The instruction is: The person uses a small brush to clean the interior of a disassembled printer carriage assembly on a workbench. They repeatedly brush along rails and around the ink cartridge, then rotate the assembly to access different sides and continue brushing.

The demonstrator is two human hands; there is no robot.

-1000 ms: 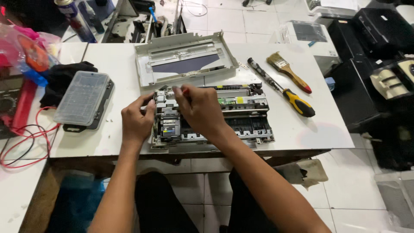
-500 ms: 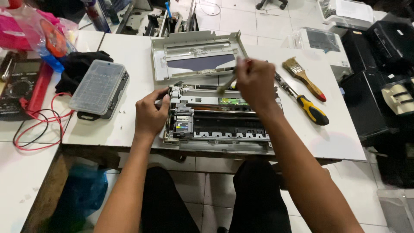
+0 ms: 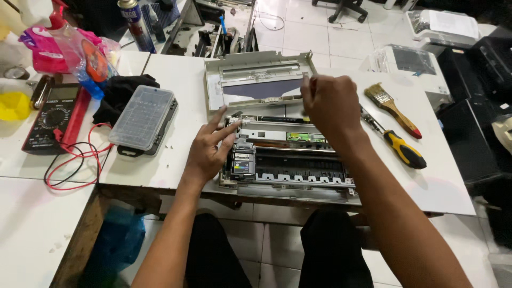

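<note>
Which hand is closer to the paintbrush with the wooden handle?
The right hand. It is raised over the back of the opened printer, just left of the paintbrush. The left hand rests on the printer's left end, much farther away.

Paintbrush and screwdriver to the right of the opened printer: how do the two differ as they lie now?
The paintbrush has a wooden handle with a red tip and pale bristles; the screwdriver has a yellow-and-black grip and a metal shaft. The paintbrush lies farther from the person, clear of the right hand; the screwdriver's shaft end runs in behind that hand's wrist. Both lie flat on the white table, slanting alike.
</note>
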